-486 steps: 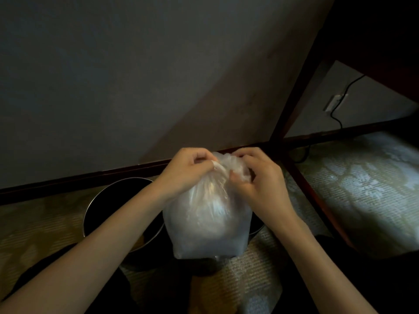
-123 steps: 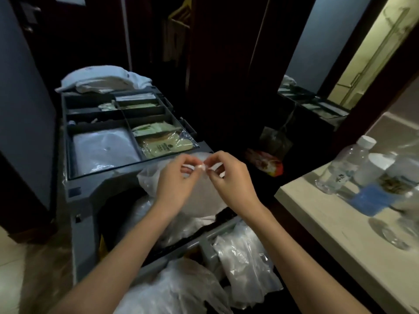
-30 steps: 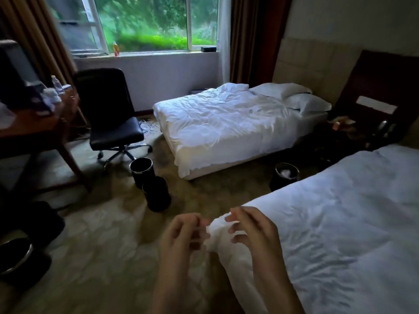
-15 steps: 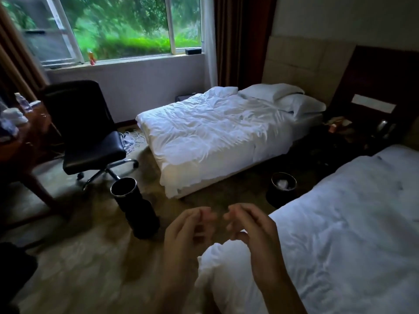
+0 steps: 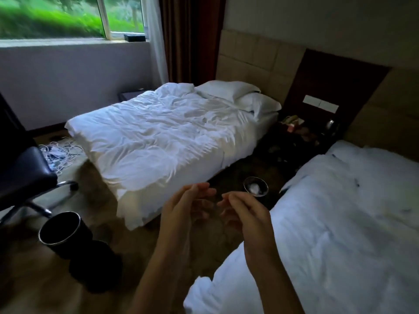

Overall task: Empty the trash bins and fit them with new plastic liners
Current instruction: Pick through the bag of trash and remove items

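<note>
My left hand [image 5: 181, 209] and my right hand [image 5: 246, 215] are raised close together in front of me, fingertips facing. A thin, clear plastic liner [image 5: 207, 217] shows as a faint film between them, pinched by both hands. On the carpet at lower left stands a black bin with a metal rim [image 5: 59, 227], its inside dark. A second black bin [image 5: 95, 266] stands right in front of it. Between the two beds, just beyond my right hand, a third bin [image 5: 255, 186] has white crumpled trash in it.
An unmade white bed [image 5: 163, 137] fills the middle, and another white bed [image 5: 340, 234] lies at the right. A black office chair [image 5: 25, 175] stands at the left with tangled cables [image 5: 60, 152] on the floor behind it. A dark nightstand [image 5: 303, 134] sits between the headboards.
The view has moved forward and to the right, so the two black bins slid to the lower left. The bin between the beds is closer. My hands have stayed raised together.
</note>
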`<act>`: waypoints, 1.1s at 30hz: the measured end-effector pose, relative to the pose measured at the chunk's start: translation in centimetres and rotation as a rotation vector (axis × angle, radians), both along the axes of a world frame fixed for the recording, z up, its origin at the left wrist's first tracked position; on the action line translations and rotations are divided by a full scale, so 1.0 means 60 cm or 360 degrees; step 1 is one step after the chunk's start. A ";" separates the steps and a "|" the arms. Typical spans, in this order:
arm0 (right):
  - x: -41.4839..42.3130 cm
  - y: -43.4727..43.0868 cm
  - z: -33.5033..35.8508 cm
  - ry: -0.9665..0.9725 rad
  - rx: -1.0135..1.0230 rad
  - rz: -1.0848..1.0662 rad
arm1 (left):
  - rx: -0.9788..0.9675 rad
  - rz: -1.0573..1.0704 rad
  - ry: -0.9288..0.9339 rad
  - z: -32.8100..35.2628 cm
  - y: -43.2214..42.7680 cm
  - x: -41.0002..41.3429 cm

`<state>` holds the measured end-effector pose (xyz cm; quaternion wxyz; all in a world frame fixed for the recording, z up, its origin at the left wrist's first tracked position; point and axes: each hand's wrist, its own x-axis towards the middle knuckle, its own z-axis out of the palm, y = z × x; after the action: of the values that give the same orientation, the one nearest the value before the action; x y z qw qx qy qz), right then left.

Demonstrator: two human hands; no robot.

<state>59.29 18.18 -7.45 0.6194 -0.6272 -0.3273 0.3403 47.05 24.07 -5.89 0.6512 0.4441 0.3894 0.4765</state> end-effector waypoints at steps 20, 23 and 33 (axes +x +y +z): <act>0.006 0.421 0.018 0.0406 0.0130 -0.0030 | -0.0093 0.0073 0.0109 0.005 0.409 -0.032; 0.058 0.485 0.003 0.0313 0.0123 -0.0050 | -0.0063 -0.0015 0.0126 -0.004 0.477 0.039; 0.344 0.754 -0.038 0.0347 -0.0005 -0.0237 | -0.0250 -0.0337 0.0207 -0.067 0.749 0.345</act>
<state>79.94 63.40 -9.74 0.6739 -0.6100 -0.2102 0.3600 67.75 69.00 -9.91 0.7041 0.4602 0.4178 0.3435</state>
